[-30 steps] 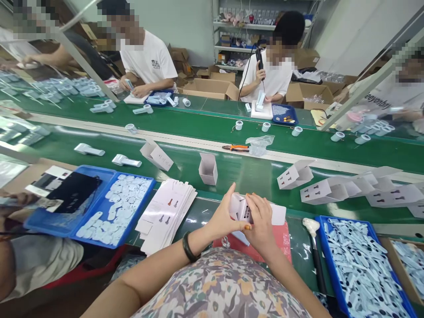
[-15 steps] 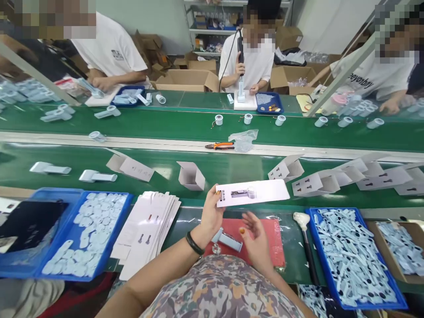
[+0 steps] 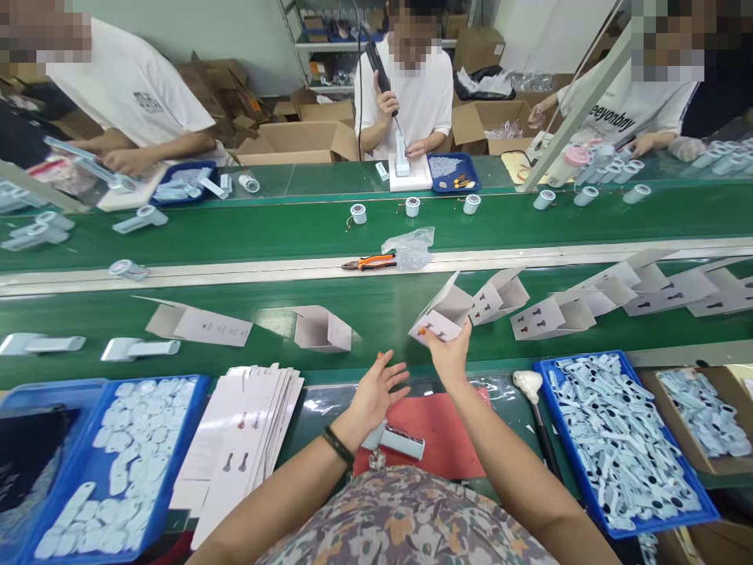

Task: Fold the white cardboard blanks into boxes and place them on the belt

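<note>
My right hand (image 3: pixel 450 349) grips the near side of an opened white box (image 3: pixel 447 306), which stands on the green belt beside another white box (image 3: pixel 499 296). My left hand (image 3: pixel 376 396) is held palm up with its fingers spread and nothing in it. Below it, a light blue device (image 3: pixel 403 442) lies on the red mat (image 3: pixel 444 431) close to my body. To the left lies a stack of flat white boxes (image 3: pixel 235 439).
Blue trays of pale blue parts sit at the left (image 3: pixel 132 463) and right (image 3: pixel 623 439). A mallet (image 3: pixel 538 416) lies by the right tray. Pliers (image 3: pixel 369 262) rest on the white divider. Several people work across the belt.
The flat white box from my left hand now stands opened on the belt in my right hand. My left hand has let go and spread its fingers. The view has shifted.
</note>
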`<action>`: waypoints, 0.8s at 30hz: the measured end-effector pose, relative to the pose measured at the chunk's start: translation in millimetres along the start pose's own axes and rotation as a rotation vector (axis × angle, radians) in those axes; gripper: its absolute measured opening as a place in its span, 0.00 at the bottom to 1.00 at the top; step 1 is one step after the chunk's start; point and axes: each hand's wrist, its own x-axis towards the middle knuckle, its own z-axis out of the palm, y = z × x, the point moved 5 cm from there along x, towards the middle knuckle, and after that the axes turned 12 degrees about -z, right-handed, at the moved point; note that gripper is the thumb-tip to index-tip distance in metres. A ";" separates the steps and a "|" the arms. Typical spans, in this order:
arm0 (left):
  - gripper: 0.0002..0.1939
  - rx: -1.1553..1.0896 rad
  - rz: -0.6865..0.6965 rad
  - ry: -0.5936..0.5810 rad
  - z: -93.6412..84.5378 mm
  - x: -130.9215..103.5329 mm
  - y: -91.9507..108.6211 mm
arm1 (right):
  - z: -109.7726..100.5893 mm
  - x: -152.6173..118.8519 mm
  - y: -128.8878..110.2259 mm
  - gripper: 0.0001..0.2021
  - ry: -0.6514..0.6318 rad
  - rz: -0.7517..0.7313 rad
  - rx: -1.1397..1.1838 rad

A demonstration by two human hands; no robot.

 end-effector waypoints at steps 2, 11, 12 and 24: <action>0.32 0.143 0.065 0.042 -21.9 -13.0 -1.2 | 5.1 19.0 18.6 0.53 0.070 -0.071 -0.144; 0.44 1.327 0.776 0.976 -194.5 -132.1 45.6 | 4.8 13.1 87.9 0.58 0.020 0.123 -0.265; 0.51 1.380 0.735 1.106 -217.4 -137.5 46.5 | -0.4 10.2 88.5 0.56 0.020 0.132 -0.265; 0.23 1.566 0.808 1.082 -270.0 -165.5 11.0 | 43.6 -141.7 25.2 0.30 -0.603 0.238 0.164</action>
